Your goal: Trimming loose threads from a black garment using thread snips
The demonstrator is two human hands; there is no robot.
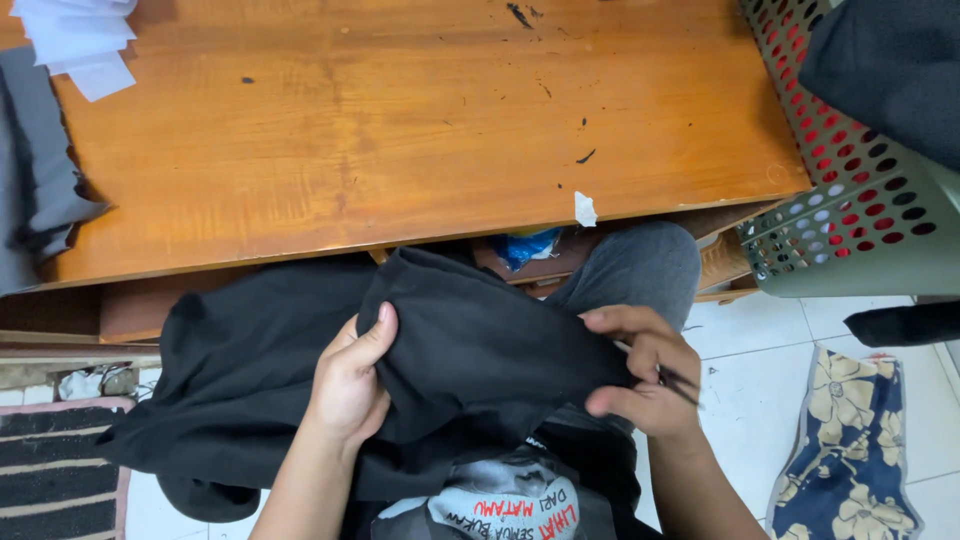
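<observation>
Lower middle of frame: my left hand and right hand gripping black garment, fingers clamped on cloth; keeping fold taut, edges aligned below bench.

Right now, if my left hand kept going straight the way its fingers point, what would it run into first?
The left hand already grips the black cloth, pointing up and forward. Past the cloth, it would probably meet the front edge of the wooden table, though depth is unclear.
</observation>
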